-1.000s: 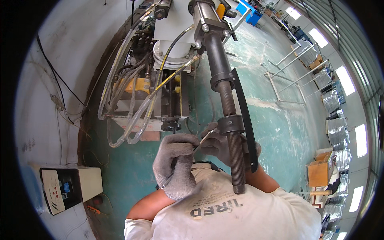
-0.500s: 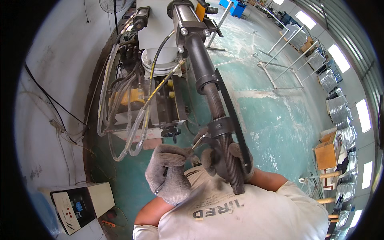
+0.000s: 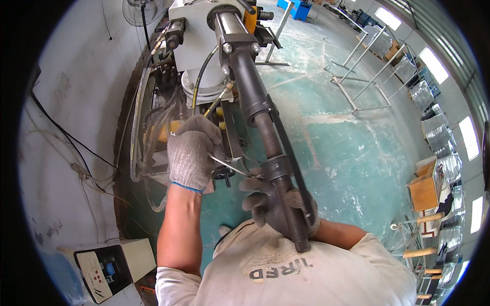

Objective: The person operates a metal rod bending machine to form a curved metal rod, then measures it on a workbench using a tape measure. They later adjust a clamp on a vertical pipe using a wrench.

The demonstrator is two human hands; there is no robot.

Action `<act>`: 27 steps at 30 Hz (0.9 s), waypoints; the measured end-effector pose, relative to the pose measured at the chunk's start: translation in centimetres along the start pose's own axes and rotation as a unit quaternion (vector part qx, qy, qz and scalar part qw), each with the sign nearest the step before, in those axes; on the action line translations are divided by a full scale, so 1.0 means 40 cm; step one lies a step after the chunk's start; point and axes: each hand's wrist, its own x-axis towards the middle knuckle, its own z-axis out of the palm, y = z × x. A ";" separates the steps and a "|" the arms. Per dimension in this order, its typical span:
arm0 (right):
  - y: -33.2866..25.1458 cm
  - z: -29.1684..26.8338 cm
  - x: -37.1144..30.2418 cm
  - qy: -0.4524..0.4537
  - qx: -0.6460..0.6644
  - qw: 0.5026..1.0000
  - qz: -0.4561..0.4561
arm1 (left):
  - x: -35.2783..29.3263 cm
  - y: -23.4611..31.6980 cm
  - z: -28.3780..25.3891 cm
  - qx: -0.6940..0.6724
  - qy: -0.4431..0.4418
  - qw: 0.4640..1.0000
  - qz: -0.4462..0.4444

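Observation:
My left hand (image 3: pixel 196 153), in a grey knit glove, is closed around a thin metal hex key (image 3: pixel 228 164). The key's shaft points right toward the black collar (image 3: pixel 276 167) on a threaded rod (image 3: pixel 291 209); its far tip lies by my right fingertips, and I cannot tell whether it touches the collar. My right hand (image 3: pixel 265 199), gloved with a dark palm, cups the rod from beneath just below the collar. Its fingers curl up on the left, its thumb on the right beside a long black bar (image 3: pixel 291 155). The rod extends from a black cylinder (image 3: pixel 250 84).
Behind stands a grey machine body (image 3: pixel 191 46) with hydraulic hoses (image 3: pixel 135 127) at its left. A beige control box (image 3: pixel 109 265) sits by the wall at lower left. Metal frames (image 3: pixel 362 86) stand on the green floor; wrapped stacks and a wooden cabinet (image 3: pixel 424 188) line the right.
My left hand has swung up and left, away from my body, with the hex key turning in it. My right hand stays at the rod, its fingers looser. The view has shifted slightly.

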 end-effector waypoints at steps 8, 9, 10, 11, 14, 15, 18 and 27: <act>0.009 -0.024 0.001 -0.058 0.059 0.996 -0.025 | -0.043 0.018 0.040 -0.069 0.043 0.997 -0.018; 0.009 -0.023 0.000 -0.056 0.059 0.996 -0.026 | -0.053 0.022 0.040 -0.054 0.047 0.997 -0.005; 0.012 -0.027 0.001 -0.059 0.066 0.996 -0.029 | -0.054 0.020 0.017 -0.129 -0.044 0.990 0.029; 0.015 -0.035 0.002 -0.063 0.073 0.995 -0.031 | -0.064 0.012 0.015 -0.137 -0.041 0.989 0.033; 0.007 -0.052 0.006 -0.065 0.083 0.994 -0.019 | -0.090 -0.005 0.022 -0.169 -0.009 0.985 0.027; 0.002 -0.059 0.006 -0.065 0.084 0.994 -0.011 | -0.092 -0.024 0.022 -0.179 -0.003 0.983 0.032; -0.009 -0.068 0.002 -0.048 0.049 0.998 -0.002 | -0.103 -0.054 0.018 -0.210 -0.007 0.976 0.054; -0.146 -0.115 0.044 -0.145 0.184 0.955 0.180 | -0.102 -0.074 0.023 -0.222 0.038 0.972 0.061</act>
